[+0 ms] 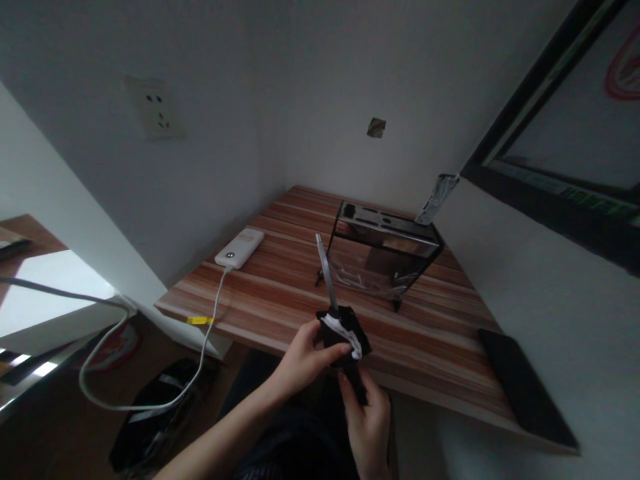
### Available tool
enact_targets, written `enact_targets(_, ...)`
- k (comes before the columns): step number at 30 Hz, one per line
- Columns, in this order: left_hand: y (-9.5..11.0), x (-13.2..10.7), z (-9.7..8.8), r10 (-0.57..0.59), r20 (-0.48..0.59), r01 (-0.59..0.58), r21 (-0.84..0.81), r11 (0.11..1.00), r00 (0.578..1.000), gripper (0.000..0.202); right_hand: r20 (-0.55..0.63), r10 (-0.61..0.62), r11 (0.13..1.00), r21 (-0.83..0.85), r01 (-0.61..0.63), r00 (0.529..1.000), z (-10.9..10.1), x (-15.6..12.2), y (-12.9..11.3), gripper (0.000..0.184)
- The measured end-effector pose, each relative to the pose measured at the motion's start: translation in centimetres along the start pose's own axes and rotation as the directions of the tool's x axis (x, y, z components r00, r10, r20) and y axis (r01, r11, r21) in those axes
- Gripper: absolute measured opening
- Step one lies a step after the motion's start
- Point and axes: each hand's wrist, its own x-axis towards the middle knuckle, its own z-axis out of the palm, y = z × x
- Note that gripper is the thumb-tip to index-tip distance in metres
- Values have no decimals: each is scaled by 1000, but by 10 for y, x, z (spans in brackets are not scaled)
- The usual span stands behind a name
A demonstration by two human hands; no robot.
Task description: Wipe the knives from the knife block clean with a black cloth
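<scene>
Near the table's front edge I hold a black object (pixel 357 328) with a slim grey metal rod (pixel 326 272) rising from it, tilted up and to the left. A bunched white strip (pixel 346 333) lies across its black part. My left hand (pixel 309 355) is closed on its left side, with the thumb over the white strip. Lower down, my right hand (pixel 367 420) grips the dark lower end. What kind of object it is cannot be made out, and my fingers hide part of it.
A black-framed rack (pixel 387 237) stands on the wood-grain table (pixel 280 267), with a plastic-wrapped piece (pixel 437 199) on top. At left, a white power bank (pixel 240 248) trails a white cable (pixel 205 347) off the edge. A flat black slab (pixel 527 387) lies along the right edge.
</scene>
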Motion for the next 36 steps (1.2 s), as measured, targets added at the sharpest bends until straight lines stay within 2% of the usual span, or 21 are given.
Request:
enact_targets(7, -4, -2, 2, -11, 8, 10, 12, 1000, 1000, 35, -9, 49, 999, 9, -49, 999, 0, -3, 7, 30)
enact_targets(14, -10, -8, 5, 5, -115, -2, 23, 1000, 993, 35, -5, -8, 1000, 6, 8, 1000, 1, -4, 7, 23)
enact_targets(19, -14, -11, 8, -9, -192, 2, -33, 999, 981, 34, -20, -29, 1000, -4, 29, 999, 1, -7, 8, 22)
enact_targets(29, 3, -7, 4, -16, -212, -8, -113, 994, 977, 35, 24, -75, 997, -9, 75, 997, 1, -7, 9, 26)
enact_targets(36, 15, 1, -5, -11, -285, -17, -97, 995, 959, 34, 8, -186, 981, -56, 186, 983, 0, -9, 11, 22)
